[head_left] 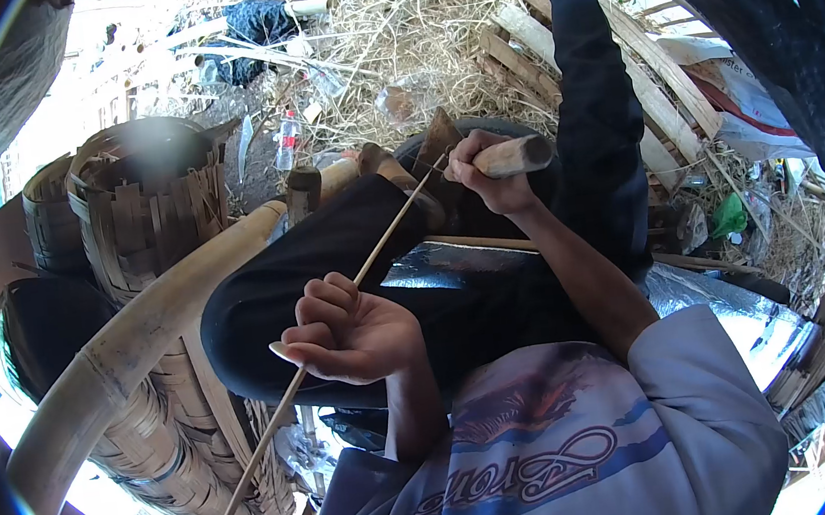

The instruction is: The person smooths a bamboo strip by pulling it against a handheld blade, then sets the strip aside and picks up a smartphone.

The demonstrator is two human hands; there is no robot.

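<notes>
My left hand (355, 332) has its fingers curled around a long thin bamboo strip (391, 228), palm turned up, over my bent knee. The strip runs diagonally from the bottom left up to my right hand (492, 171). That hand is closed on the thick wooden handle (515, 156) of a knife. A broad brownish blade (437, 144) shows just left of the hand, and the upper end of the strip lies against or beside it; exact contact is too small to tell.
A thick bamboo pole (153, 320) curves along the left, beside woven baskets (152, 219). Straw (408, 27) litters the ground, with a plastic bottle (288, 142) on it. Split wood pieces (650, 82) lie at the upper right, near a green scrap (729, 215).
</notes>
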